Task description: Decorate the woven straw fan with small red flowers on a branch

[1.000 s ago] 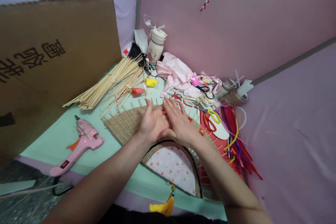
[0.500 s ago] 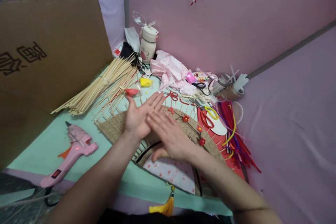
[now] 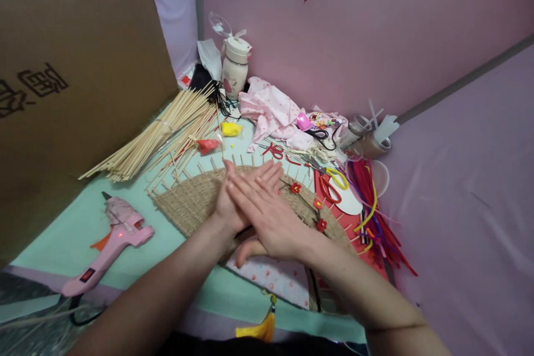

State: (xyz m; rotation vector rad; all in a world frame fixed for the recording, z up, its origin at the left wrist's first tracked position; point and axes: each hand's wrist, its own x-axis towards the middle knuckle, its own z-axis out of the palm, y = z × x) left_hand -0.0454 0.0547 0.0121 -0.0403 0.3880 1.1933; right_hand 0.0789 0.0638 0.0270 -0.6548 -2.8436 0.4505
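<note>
My left hand [image 3: 227, 200] lies palm up with its fingers stretched out. My right hand [image 3: 273, 219] rests flat across it, palm against palm, fingers straight and thumb apart. Whatever may be between the palms is hidden. Below both hands is a fan-shaped woven piece [image 3: 186, 200] of tan cord on thin sticks. Red flowers [image 3: 296, 188] on a dark branch decorate its right part. White cloth with pink prints [image 3: 271, 278] covers its lower middle, and a yellow tassel [image 3: 262, 328] hangs from the bottom edge.
A pink glue gun [image 3: 112, 245] lies at left. Behind it are a bundle of sticks [image 3: 154, 142] and a cardboard panel [image 3: 83, 67]. Red clay [image 3: 207, 147] and yellow clay [image 3: 231, 129] sit beyond the fan. Scissors [image 3: 331, 186] and pipe cleaners [image 3: 371, 206] lie at right.
My left hand has slid to the right beneath my right hand, so the palms overlap more. My right hand has shifted slightly left.
</note>
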